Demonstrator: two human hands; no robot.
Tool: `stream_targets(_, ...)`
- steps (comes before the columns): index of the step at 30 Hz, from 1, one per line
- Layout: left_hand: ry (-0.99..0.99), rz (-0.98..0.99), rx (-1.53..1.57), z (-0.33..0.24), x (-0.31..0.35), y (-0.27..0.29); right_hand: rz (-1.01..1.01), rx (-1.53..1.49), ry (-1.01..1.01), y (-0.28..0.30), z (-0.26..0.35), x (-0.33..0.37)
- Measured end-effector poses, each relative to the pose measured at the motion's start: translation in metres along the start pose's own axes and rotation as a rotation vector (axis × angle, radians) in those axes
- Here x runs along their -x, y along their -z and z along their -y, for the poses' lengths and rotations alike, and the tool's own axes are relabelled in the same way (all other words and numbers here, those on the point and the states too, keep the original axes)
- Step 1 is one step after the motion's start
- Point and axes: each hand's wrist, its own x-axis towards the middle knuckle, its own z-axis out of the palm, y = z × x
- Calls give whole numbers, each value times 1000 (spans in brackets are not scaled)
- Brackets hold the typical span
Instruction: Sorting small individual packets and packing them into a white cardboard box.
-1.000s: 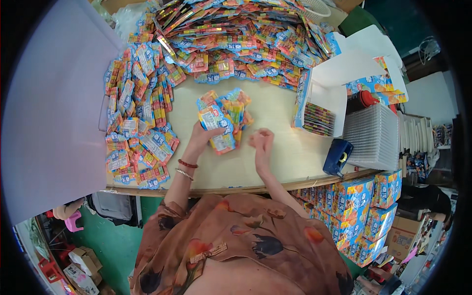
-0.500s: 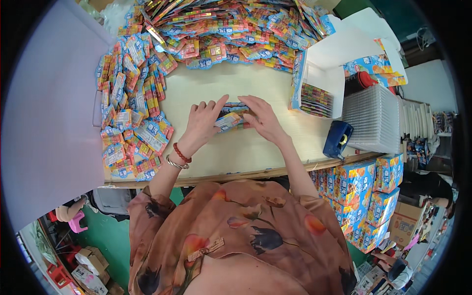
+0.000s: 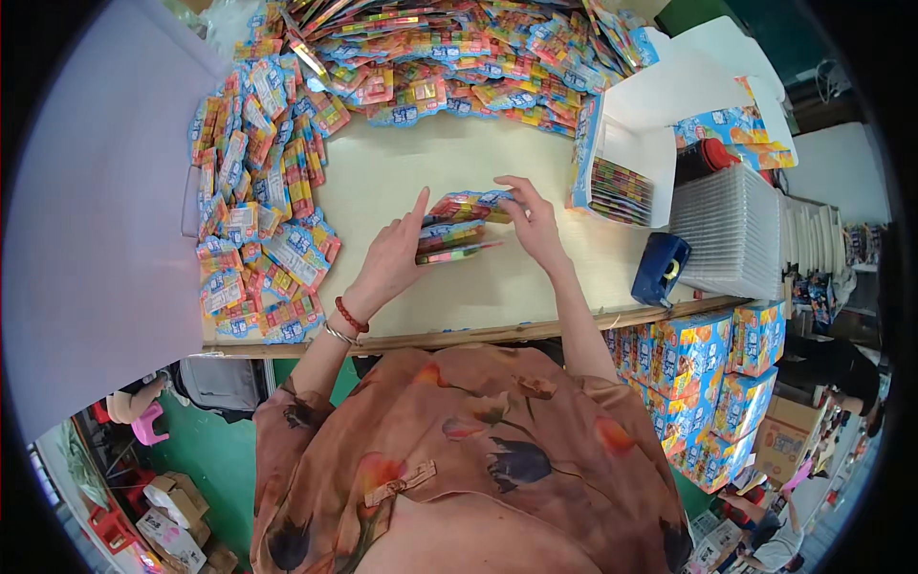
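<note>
Over the middle of the table (image 3: pixel 382 158), I hold a few flat, colourful packets (image 3: pixel 454 232) with blue scalloped tops and red and yellow bodies. My left hand (image 3: pixel 387 253) is closed on their left ends, its index finger pointing up. My right hand (image 3: pixel 537 230) pinches the right end of the farthest packet (image 3: pixel 470 204), which is fanned apart from the nearer ones. To the right stands an open display box (image 3: pixel 579 163) with a white inside and a raised lid. A row of similar packets (image 3: pixel 620 191) stands on edge in it.
Heaped packets (image 3: pixel 430 48) line the table's back, and more lie loose along its left side (image 3: pixel 277 249). At the right are a blue tape dispenser (image 3: pixel 660 268), a stack of clear plastic trays (image 3: pixel 732 230) and a red-capped bottle (image 3: pixel 706 156). Printed boxes (image 3: pixel 688 354) are stacked below the edge.
The packets have been spread apart between my hands. My right hand has shifted slightly right and now pinches one packet's end; my left hand has turned more upright.
</note>
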Motion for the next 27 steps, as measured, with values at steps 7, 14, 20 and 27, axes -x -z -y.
stream_targets(7, -36, 34, 28, 22, -2, -14, -271, -63, 91, 7, -4, -27)
stream_targets(14, -119, -363, -157, 1, 1, -7, 424, 138, -223, -27, 39, -52)
stream_targets(20, 1, -114, 84, 18, 0, -10, 216, 179, 193, -29, 30, -19)
stream_targets(27, -29, -31, 64, 17, -1, -3, 178, 622, 519, -17, 29, 25)
